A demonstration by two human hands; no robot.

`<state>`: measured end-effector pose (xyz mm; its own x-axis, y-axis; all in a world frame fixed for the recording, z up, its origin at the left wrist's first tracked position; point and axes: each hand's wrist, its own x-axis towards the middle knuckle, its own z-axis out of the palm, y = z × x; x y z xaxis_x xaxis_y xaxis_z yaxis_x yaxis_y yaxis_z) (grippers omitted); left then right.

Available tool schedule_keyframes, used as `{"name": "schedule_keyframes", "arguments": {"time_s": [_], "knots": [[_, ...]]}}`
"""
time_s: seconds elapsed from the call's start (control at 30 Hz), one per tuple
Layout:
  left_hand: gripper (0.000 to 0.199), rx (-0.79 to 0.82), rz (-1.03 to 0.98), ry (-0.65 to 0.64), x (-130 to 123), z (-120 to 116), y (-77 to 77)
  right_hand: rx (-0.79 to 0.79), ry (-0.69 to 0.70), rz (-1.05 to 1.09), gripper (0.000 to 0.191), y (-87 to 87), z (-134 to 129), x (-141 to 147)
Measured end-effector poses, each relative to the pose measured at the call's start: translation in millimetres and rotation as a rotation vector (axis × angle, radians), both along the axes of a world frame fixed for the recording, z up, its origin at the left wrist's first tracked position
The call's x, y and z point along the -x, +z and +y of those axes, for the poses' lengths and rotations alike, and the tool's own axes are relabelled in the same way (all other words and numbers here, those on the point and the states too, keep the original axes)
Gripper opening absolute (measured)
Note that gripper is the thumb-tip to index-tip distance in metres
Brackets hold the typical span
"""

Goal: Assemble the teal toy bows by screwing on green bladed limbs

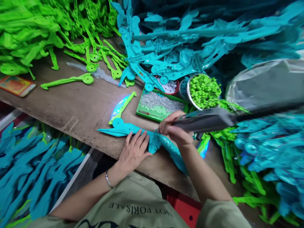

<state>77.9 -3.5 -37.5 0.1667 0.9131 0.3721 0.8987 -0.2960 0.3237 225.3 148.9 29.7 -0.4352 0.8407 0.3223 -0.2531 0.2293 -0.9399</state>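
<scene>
A blue plastic toy bow body [169, 148] lies along the front of the table, its pointed end to the left. My left hand [134, 150] rests flat on its middle, fingers stretched out and slightly spread. Above the same piece, my right hand [177, 129] is closed around a dark electric screwdriver [206, 120], whose tip points down at the blue body beside my left fingers. The tip itself is mostly hidden by my fingers. Green limbs with shiny blue panels extend from the body, one at the upper left [121, 107] and one at the right [203, 145].
Behind the work stands a green tray [152, 117] of small silvery screws. A white tub [190, 91] holds green pieces. Heaps of green parts [28, 38] and blue parts [180, 34] fill the back; more blue parts [261, 145] crowd the right. A phone [17, 85] lies left.
</scene>
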Motion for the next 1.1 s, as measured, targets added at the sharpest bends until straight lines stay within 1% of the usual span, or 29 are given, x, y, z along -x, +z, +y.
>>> {"name": "schedule_keyframes", "arguments": {"time_s": [0.07,0.1,0.17,0.2,0.3,0.4,0.63,0.73,0.83,0.9,1.0,1.03,1.1], "knots": [[0.062,-0.001,-0.007,-0.012,1,0,1.1,-0.089,-0.190,0.125,0.022,5.4,16,9],[0.063,0.003,-0.013,-0.015,1,0,1.8,-0.119,-0.295,0.148,0.021,5.3,25,13],[0.065,0.014,-0.021,-0.014,1,-1,2.7,-0.118,-0.465,0.120,0.021,-0.1,40,19],[0.066,0.016,-0.023,-0.012,1,-1,2.8,-0.105,-0.505,0.089,0.021,-4.7,47,21],[0.065,0.004,-0.020,-0.007,0,-1,1.8,-0.080,-0.534,0.030,0.024,-18.7,58,23],[0.064,0.005,-0.016,-0.005,0,-1,1.1,-0.076,-0.533,0.038,0.024,-25.1,60,22],[0.067,0.015,-0.021,-0.011,1,-1,1.6,-0.068,-0.473,-0.022,0.027,-26.1,65,21],[0.067,0.022,-0.024,-0.017,2,-1,2.4,-0.077,-0.489,-0.040,0.031,-19.3,65,22],[0.063,0.044,-0.014,-0.014,1,0,4.9,-0.103,-0.511,0.016,0.028,0.7,50,19],[0.063,0.058,-0.001,-0.017,1,0,6.2,-0.112,-0.491,0.077,0.021,18.1,29,15],[0.064,0.063,0.010,-0.020,0,0,6.0,-0.057,-0.330,0.092,0.015,38.2,-14,4],[0.064,0.057,0.008,-0.020,-1,-1,5.3,-0.038,-0.277,0.082,0.015,41.2,-30,-1],[0.061,0.037,0.003,-0.021,-1,-1,3.7,0.025,-0.191,0.028,0.016,40.7,-57,-11]]}}
